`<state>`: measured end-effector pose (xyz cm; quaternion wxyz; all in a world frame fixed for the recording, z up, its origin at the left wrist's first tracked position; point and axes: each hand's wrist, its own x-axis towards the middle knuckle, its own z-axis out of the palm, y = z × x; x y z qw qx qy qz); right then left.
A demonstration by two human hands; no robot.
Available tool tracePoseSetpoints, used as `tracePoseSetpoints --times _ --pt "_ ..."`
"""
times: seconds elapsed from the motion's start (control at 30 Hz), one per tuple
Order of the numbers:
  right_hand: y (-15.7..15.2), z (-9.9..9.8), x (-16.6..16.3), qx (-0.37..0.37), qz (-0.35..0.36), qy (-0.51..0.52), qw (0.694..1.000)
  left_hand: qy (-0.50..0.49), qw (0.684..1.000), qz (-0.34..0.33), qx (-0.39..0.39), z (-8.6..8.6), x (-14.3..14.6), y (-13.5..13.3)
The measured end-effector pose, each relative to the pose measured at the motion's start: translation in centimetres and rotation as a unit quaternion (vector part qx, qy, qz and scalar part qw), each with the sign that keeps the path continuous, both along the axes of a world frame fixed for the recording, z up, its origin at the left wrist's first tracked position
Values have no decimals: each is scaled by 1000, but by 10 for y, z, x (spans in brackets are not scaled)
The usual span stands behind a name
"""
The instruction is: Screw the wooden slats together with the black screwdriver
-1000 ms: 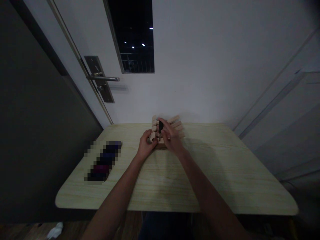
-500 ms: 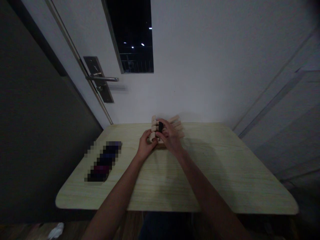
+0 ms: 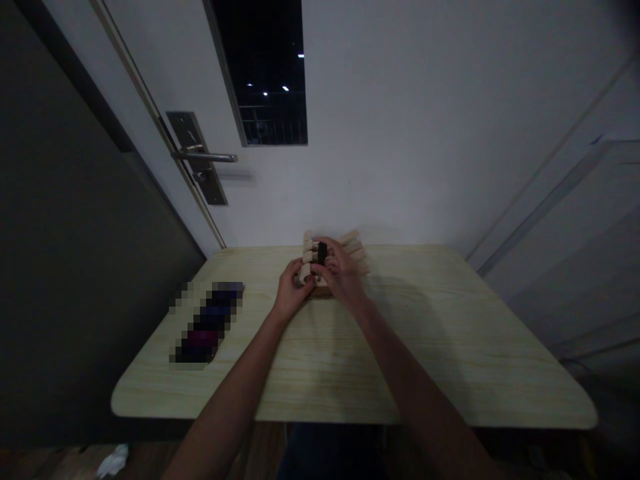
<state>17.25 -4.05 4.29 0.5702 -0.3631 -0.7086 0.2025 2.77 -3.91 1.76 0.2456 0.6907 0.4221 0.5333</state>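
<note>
A slanted wooden block (image 3: 350,248) with several slots stands at the far middle of a pale wood table (image 3: 350,360). My left hand (image 3: 291,290) grips the block's near left corner. My right hand (image 3: 341,273) lies over the block's front, its fingers pinched on a small black handle (image 3: 322,252) that sticks out of one of the left slots. The dim light hides what the handle belongs to and what the other slots contain.
A blurred dark oblong object (image 3: 207,321) lies on the table's left part. A white door with a metal lever handle (image 3: 205,158) and a dark glass pane (image 3: 265,70) stands behind the table. A crumpled white scrap (image 3: 113,460) lies on the floor at lower left.
My right hand has sunk slightly onto the block, and the black handle sits lower in its slot than a second ago. My left hand has stayed in place.
</note>
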Motion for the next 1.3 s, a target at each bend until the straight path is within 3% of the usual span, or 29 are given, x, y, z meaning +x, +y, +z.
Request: tracePoseSetpoints --times 0.17,0.53,0.87,1.13,1.3 --pt "-2 -1 1 -3 -24 3 1000 -8 1000 -7 3 0 -1 1" --pt "-5 4 6 24 6 -24 999 1 1000 -5 8 -1 -1 3" --pt "-2 2 2 29 -44 -24 998 1 1000 -7 2 -1 -1 2" --pt "-6 4 4 35 -13 -34 999 1 1000 -7 17 -2 -1 3" --pt "-5 5 1 60 -69 -38 995 -9 1000 -11 6 -2 -1 3"
